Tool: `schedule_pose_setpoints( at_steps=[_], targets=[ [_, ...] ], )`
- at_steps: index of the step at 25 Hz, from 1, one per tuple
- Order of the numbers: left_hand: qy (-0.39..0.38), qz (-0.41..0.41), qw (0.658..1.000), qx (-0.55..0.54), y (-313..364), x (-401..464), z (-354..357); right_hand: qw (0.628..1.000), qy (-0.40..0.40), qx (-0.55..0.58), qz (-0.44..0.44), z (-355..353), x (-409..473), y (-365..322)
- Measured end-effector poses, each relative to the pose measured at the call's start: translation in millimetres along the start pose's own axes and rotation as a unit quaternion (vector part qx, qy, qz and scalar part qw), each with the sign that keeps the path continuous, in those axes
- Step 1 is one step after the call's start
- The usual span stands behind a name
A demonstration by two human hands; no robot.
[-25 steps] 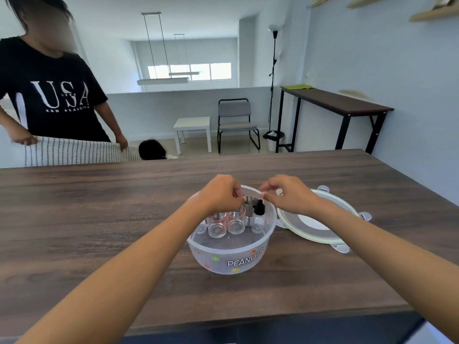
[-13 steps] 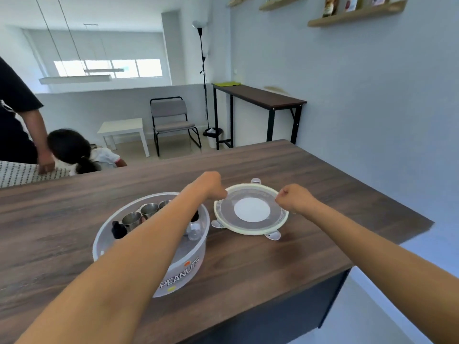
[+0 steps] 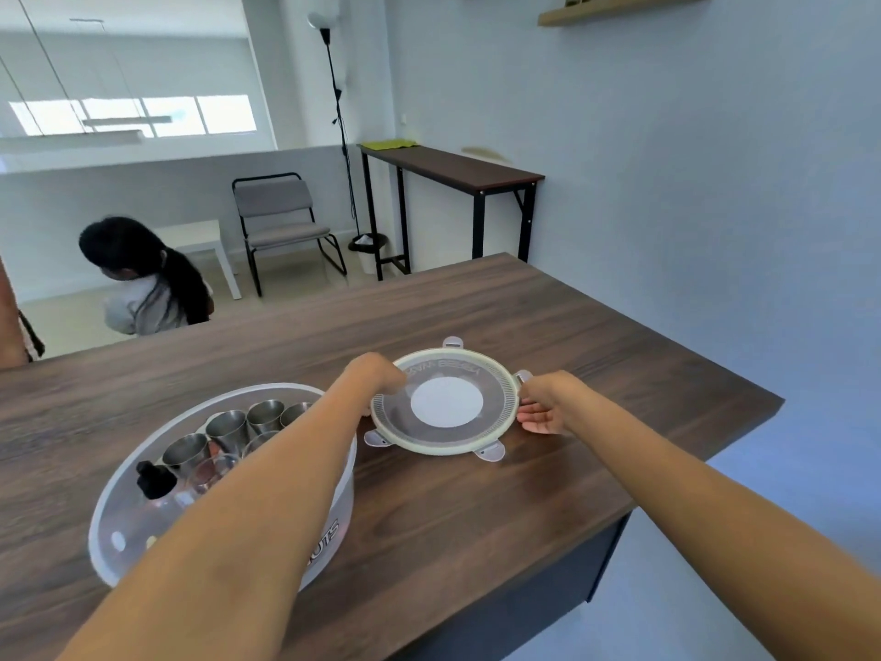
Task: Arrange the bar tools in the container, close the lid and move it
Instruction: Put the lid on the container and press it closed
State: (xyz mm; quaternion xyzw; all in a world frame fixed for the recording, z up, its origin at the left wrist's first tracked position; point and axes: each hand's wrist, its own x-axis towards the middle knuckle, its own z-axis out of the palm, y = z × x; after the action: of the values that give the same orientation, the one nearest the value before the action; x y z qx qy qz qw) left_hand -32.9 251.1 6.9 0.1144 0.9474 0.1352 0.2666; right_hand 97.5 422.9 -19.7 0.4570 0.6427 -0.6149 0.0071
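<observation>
**Both hands on the lid, container still open**

Your left hand (image 3: 376, 374) sits curled at the left edge of the round lid (image 3: 446, 403), fingers closed down on its rim. Your right hand (image 3: 546, 403) takes the opposite edge — thumb up by the side tab, fingers tucked under the rim, palm showing. Whether the lid has left the wood you cannot tell from this angle; it sits level, its translucent ring around a white centre disc, with small latch tabs sticking out at the far, right and near sides.

Just to the left of the lid, under your left forearm, stands the clear round container (image 3: 119, 508), uncovered, with printed lettering partly visible on its near wall. Inside it stand several steel cups (image 3: 224, 429) grouped toward the far side, a clear glass or two next to them, and a small bottle with a black cap (image 3: 155, 481) nearer the left wall.

Everything rests on the dark wooden table (image 3: 476, 527) — the lid close to its right-hand corner. Beyond the far edge a person with long dark hair (image 3: 143, 279) crouches on the floor.
</observation>
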Motion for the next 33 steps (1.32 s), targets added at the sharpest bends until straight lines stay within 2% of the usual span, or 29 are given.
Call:
schedule_pose_setpoints(
  at_steps=[2,5,9,13,16,22,24,26,28,33],
  targets=[
    [0.014,0.002,0.998,-0.054,-5,7,2,0.999,0.021,0.027,-0.011,1,3,1],
    [0.078,0.020,0.989,-0.122,-10,11,-1,0.996,0.037,0.072,-0.025,-2,3,-1],
    [0.104,0.037,0.955,-0.276,-6,7,-11,0.988,0.063,0.132,-0.050,-15,0,-12],
    [0.110,0.063,0.900,-0.417,3,0,-18,0.977,0.055,0.194,-0.072,-29,-10,-29],
    [0.086,0.070,0.843,-0.526,6,-6,-24,0.958,0.032,0.267,-0.097,-37,-17,-36],
    [-0.013,0.064,0.745,-0.664,0,-17,-41,0.921,-0.035,0.376,-0.097,-46,-28,-42],
    [-0.019,0.057,0.708,-0.704,-5,-18,-44,0.911,-0.050,0.400,-0.093,-46,-29,-41],
    [-0.016,0.057,0.678,-0.733,-11,-23,-49,0.916,-0.050,0.387,-0.096,-40,-29,-41],
    [0.001,0.071,0.691,-0.719,-19,-29,-54,0.931,-0.049,0.345,-0.107,-31,-31,-43],
    [0.120,0.056,0.729,-0.672,-48,-44,-63,0.946,-0.070,0.292,-0.122,-1,-39,-58]
  ],
)
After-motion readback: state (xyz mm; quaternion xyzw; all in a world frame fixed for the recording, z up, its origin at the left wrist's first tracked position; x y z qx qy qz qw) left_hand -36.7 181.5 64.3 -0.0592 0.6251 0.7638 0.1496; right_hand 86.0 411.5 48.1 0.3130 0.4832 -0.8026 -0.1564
